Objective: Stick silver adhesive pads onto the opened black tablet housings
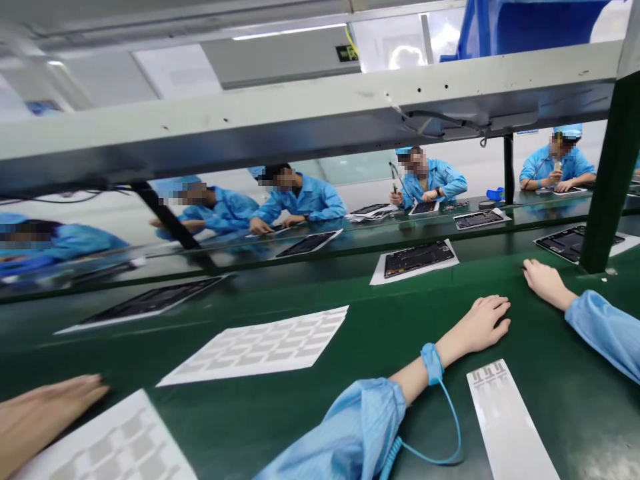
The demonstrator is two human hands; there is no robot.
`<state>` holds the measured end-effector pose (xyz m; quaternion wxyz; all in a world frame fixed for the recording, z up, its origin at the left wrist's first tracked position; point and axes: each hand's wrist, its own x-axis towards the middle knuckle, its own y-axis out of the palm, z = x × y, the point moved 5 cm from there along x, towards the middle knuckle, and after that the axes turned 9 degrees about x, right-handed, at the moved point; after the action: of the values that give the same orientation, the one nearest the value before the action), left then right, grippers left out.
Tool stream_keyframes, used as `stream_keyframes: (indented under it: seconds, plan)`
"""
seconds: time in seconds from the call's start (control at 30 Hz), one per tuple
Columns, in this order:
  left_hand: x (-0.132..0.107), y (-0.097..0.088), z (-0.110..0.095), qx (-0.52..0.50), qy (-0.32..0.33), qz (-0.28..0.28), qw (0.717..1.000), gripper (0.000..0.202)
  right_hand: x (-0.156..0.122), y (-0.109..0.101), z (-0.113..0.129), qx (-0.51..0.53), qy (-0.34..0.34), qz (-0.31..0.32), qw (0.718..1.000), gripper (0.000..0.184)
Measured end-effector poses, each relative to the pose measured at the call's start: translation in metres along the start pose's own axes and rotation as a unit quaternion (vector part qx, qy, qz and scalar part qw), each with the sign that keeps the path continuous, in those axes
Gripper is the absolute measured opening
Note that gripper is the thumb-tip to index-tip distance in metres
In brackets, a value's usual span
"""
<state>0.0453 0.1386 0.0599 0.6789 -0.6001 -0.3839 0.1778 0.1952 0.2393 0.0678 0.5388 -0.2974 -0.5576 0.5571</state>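
Note:
My left hand (483,323) lies flat on the green belt surface (380,333), fingers stretched out, holding nothing. A blue wrist strap (432,363) with a coiled cord circles that wrist. Just below it lies a narrow white label strip (510,427). My right hand (545,283) reaches in from the right in a blue sleeve. It rests palm down on the belt with nothing in it, beside the green post (603,193). An opened tablet on a white sheet (417,259) lies beyond both hands.
Two white sticker sheets (260,347) (120,447) lie to the left. A blurred hand (43,417) enters at the lower left edge; I cannot tell whose. More open tablets (567,243) (150,301) sit along the belt. Workers in blue coats (305,200) sit opposite. A grey overhead beam (300,113) crosses above.

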Motion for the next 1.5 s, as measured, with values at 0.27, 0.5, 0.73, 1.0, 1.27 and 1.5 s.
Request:
stream_keyframes:
  seconds: [0.27, 0.5, 0.73, 1.0, 1.27, 1.5]
  plan:
    - [0.000, 0.002, 0.007, -0.006, 0.004, -0.002, 1.000, 0.032, 0.041, 0.002, -0.064, -0.049, 0.135, -0.064, 0.988, 0.031]
    - [0.000, -0.001, 0.005, 0.002, 0.000, -0.003, 1.000, 0.031, 0.057, 0.008, -0.079, -0.037, 0.190, -0.060, 0.979, 0.029]
    - [0.000, -0.002, 0.004, -0.004, -0.008, -0.001, 1.000, 0.031, 0.063, 0.011, -0.087, -0.023, 0.199, -0.038, 0.979, 0.029]
    - [-0.001, -0.006, 0.003, 0.006, -0.005, -0.004, 1.000, 0.030, 0.064, 0.009, -0.082, -0.020, 0.188, -0.035, 0.981, 0.030]
    - [-0.001, -0.004, 0.004, -0.004, -0.008, 0.003, 1.000, 0.032, 0.066, 0.009, -0.077, -0.029, 0.167, -0.018, 0.985, 0.030]
    - [-0.001, -0.003, 0.003, -0.004, -0.012, 0.004, 1.000, 0.031, 0.070, 0.010, -0.075, -0.040, 0.165, -0.023, 0.985, 0.030]
